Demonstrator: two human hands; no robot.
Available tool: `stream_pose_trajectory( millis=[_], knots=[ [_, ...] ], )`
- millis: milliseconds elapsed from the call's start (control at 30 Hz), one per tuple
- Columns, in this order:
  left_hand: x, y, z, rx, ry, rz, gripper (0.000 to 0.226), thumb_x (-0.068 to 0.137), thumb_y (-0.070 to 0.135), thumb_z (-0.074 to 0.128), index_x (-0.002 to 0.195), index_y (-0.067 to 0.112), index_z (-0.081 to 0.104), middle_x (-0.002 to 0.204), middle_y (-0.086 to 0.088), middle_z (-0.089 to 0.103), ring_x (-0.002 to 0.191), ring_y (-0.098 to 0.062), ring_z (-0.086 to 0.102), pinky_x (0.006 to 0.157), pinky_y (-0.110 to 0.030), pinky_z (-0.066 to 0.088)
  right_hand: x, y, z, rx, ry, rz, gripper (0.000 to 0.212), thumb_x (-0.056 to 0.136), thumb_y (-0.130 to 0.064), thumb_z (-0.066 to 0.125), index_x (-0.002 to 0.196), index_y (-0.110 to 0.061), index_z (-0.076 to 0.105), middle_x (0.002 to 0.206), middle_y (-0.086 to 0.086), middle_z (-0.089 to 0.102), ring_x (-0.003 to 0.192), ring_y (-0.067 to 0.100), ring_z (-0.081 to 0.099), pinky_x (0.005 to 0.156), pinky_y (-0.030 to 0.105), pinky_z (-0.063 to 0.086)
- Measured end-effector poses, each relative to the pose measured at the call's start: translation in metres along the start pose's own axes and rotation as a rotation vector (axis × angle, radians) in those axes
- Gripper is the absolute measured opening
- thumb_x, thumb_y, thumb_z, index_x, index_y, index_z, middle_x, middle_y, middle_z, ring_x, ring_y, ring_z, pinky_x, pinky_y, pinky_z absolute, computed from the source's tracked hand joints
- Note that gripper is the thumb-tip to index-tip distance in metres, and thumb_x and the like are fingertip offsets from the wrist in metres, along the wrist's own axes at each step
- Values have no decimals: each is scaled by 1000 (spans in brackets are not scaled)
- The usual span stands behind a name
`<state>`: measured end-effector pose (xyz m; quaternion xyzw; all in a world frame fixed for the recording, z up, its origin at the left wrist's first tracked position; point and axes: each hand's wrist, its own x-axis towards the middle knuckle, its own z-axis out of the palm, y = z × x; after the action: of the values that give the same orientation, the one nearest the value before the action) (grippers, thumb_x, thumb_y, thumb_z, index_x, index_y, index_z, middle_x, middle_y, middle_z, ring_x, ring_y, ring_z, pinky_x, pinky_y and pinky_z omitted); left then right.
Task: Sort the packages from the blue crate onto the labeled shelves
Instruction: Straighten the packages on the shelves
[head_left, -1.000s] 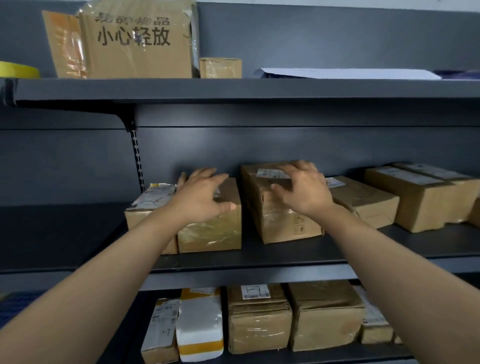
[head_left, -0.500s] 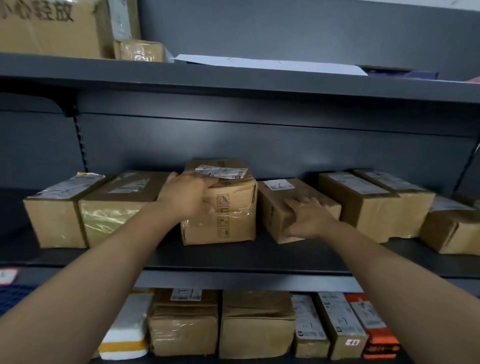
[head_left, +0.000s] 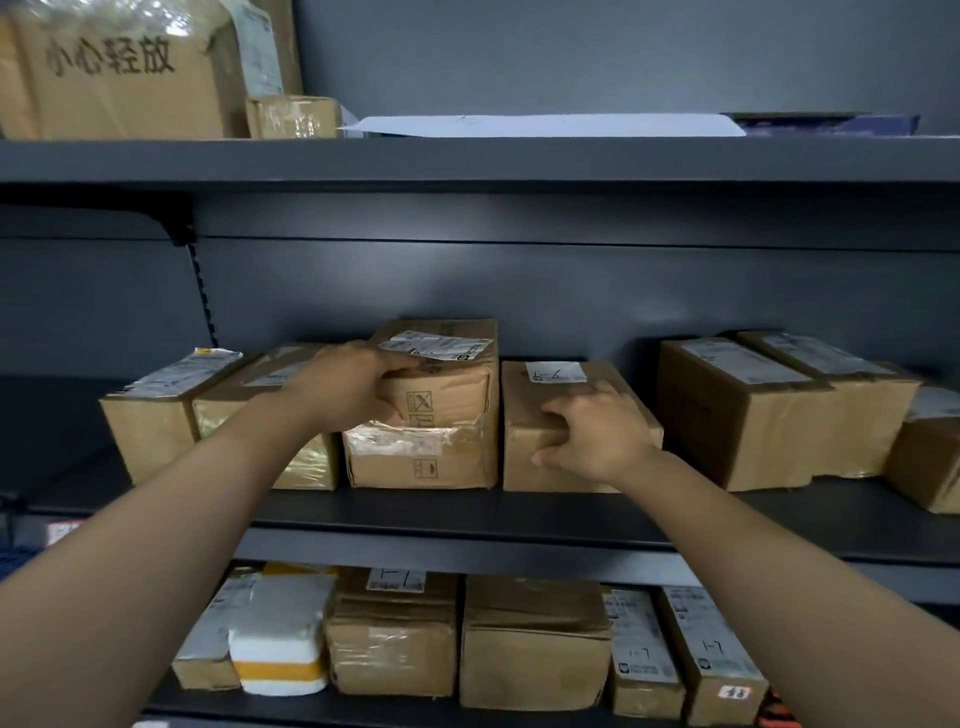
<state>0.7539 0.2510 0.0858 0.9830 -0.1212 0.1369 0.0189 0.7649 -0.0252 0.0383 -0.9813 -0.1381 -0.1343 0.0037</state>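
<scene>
On the middle shelf (head_left: 467, 512) stands a tall taped cardboard box (head_left: 447, 441) with a crumpled shipping label on top. My left hand (head_left: 353, 387) grips its upper left front corner, thumb along the top edge. Right beside it, touching, sits a lower cardboard box (head_left: 524, 462) with a small white handwritten label. My right hand (head_left: 597, 431) holds this box with its fingers curled over the front top edge. The blue crate is out of view.
Two labelled boxes (head_left: 150, 421) stand left of my left hand and several more (head_left: 753, 415) to the right. The lower shelf holds a row of packages (head_left: 530, 644). On the top shelf are a big printed carton (head_left: 114, 73) and a flat white envelope (head_left: 545, 124).
The lower box has turned square to the shelf and closed up against the tall box. My right hand shifted from its front side to its top front edge.
</scene>
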Motion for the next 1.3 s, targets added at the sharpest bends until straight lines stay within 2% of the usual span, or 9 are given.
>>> stream_pose_trajectory(
  millis=[400, 733, 867, 1000, 1100, 1300],
  knots=[
    [-4, -4, -1, -13, 22, 52, 74, 70, 28, 83, 137, 31, 51, 131, 0, 60, 121, -24, 51, 98, -38, 43, -6, -5, -2, 21, 27, 5, 67, 76, -66, 64, 134, -35, 53, 139, -1, 53, 132, 25, 36, 111, 41, 30],
    [-13, 2, -3, -10, 20, 69, 69, 74, 24, 80, 136, 30, 51, 128, 0, 61, 115, -23, 54, 94, -34, 44, -16, -11, -3, 6, 23, -3, 59, 85, -61, 58, 135, -31, 54, 138, 1, 52, 132, 26, 34, 109, 44, 32],
    [-13, 10, -6, -21, -60, 36, 69, 76, 41, 76, 137, 30, 47, 132, 1, 58, 117, -21, 52, 97, -38, 44, -20, -11, -3, -2, 10, -16, 61, 88, -55, 57, 143, -30, 44, 146, 4, 44, 136, 27, 31, 111, 44, 29],
    [-12, 40, -12, -29, -36, 69, 86, 83, 52, 66, 152, 23, 24, 155, -3, 32, 140, -24, 30, 113, -40, 28, -31, 0, -15, 22, 74, -8, 67, 89, -55, 56, 147, -29, 36, 150, 3, 38, 140, 25, 27, 113, 43, 24],
    [-5, 74, -18, -72, 32, 152, 83, 85, 48, 65, 152, 22, 25, 156, -3, 30, 141, -24, 28, 113, -37, 27, -41, 24, -28, 3, 149, 35, 66, 88, -54, 56, 146, -27, 40, 147, 3, 41, 137, 25, 30, 110, 42, 27],
    [25, 159, -16, -60, 29, 238, 78, 89, 48, 61, 152, 20, 25, 156, -3, 29, 142, -23, 27, 115, -39, 26, -67, 109, -58, -39, 215, 208, 62, 88, -52, 58, 142, -24, 44, 144, 6, 45, 134, 28, 34, 107, 42, 29]
  ],
)
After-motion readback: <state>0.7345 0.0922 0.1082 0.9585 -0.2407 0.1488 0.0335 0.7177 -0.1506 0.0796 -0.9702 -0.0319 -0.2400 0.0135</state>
